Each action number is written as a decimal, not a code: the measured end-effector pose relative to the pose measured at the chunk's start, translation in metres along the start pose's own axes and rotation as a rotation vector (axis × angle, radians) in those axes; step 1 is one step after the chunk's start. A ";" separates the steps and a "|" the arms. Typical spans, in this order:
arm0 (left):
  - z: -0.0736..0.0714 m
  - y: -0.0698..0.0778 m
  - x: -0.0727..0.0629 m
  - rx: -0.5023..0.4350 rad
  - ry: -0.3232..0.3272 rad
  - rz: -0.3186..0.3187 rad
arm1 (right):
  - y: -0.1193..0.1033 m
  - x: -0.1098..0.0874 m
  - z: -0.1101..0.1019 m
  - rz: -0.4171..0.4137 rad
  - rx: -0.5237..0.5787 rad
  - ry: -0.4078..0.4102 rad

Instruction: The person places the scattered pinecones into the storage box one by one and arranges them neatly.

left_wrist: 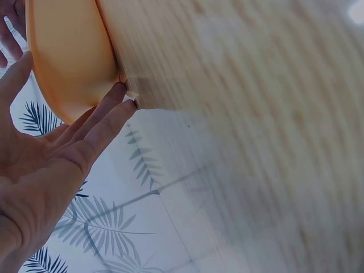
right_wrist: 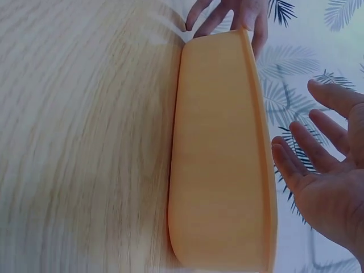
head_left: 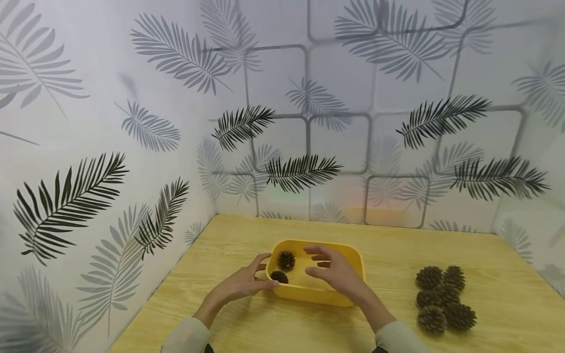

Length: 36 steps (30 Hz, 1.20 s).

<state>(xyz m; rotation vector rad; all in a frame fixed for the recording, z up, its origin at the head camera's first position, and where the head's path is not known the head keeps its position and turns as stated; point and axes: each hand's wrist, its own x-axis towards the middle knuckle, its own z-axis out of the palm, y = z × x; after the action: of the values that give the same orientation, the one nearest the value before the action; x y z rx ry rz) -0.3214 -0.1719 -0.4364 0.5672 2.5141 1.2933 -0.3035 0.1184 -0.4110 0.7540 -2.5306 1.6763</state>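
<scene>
A yellow plastic bin stands on the table with two pinecones at its left end. My left hand holds that end of the bin, thumb at the near rim and fingers against the outer wall. In the left wrist view, the fingertips reach low on the wall, near the tabletop. My right hand hovers over the right part of the bin, fingers spread and loosely bent. Nothing sits between its fingers, and the right wrist view shows this hand above the rim.
To the right of the bin, several pinecones lie in a close cluster on the yellow wood-grain table. Pale walls with a leaf pattern stand along the table's left and far edges.
</scene>
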 end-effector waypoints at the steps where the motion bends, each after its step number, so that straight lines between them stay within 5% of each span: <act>1: 0.000 0.000 0.000 0.002 0.000 0.000 | 0.000 -0.001 -0.002 -0.003 0.002 0.002; 36: 0.001 -0.002 0.003 0.035 -0.005 0.023 | 0.008 -0.053 -0.074 0.022 -0.049 0.165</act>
<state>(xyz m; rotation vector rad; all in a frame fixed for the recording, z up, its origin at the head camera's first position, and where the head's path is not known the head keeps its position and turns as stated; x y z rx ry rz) -0.3238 -0.1714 -0.4384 0.6073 2.5384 1.2563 -0.2784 0.2056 -0.4011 0.5609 -2.4659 1.6038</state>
